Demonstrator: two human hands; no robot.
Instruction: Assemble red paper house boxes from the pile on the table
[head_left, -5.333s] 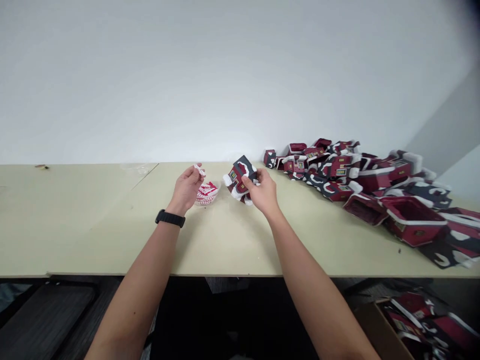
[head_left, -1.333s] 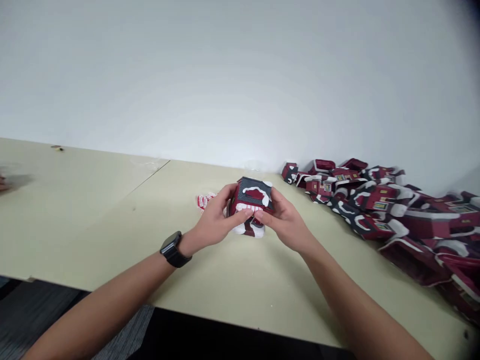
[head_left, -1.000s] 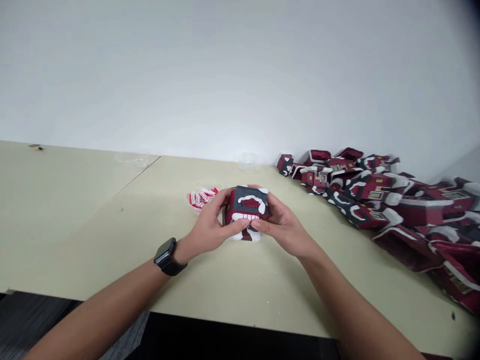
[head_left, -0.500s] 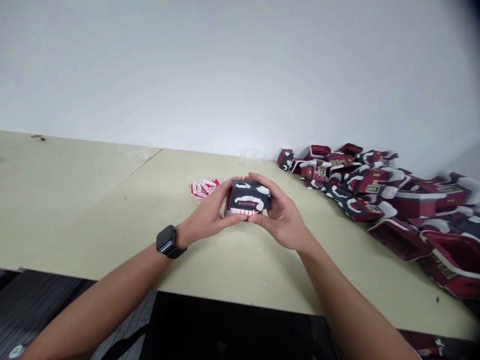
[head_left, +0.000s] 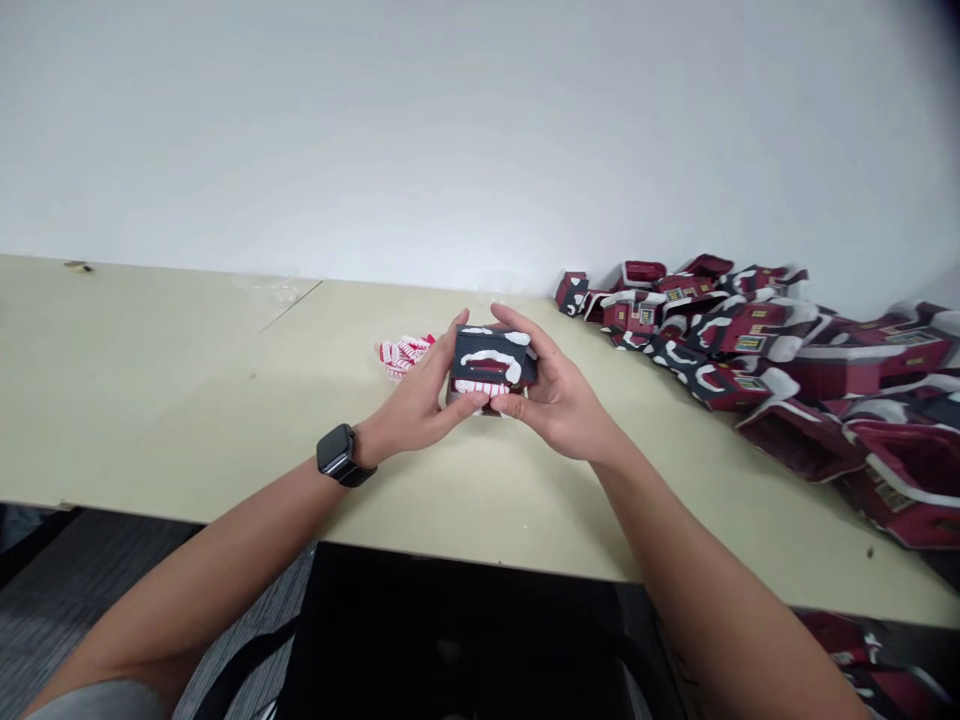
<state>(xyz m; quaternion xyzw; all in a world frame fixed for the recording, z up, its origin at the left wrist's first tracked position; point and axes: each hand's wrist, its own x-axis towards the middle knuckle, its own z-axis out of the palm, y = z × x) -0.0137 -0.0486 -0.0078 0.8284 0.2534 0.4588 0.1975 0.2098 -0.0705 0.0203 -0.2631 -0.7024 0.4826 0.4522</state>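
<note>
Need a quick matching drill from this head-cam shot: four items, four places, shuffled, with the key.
Items:
1. black watch
2. red-and-white scrap
3. small house model
4. heap of house models

Places:
A. between the left hand and right hand
B. on the left wrist
C. at the right end of the table, by the wall
D. on the table, just beyond the left hand

Pairs: 1-B, 2-D, 3-A, 4-C

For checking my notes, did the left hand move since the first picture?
Yes. The left hand moved right, away from the table seam, and now holds the toy house.
</note>
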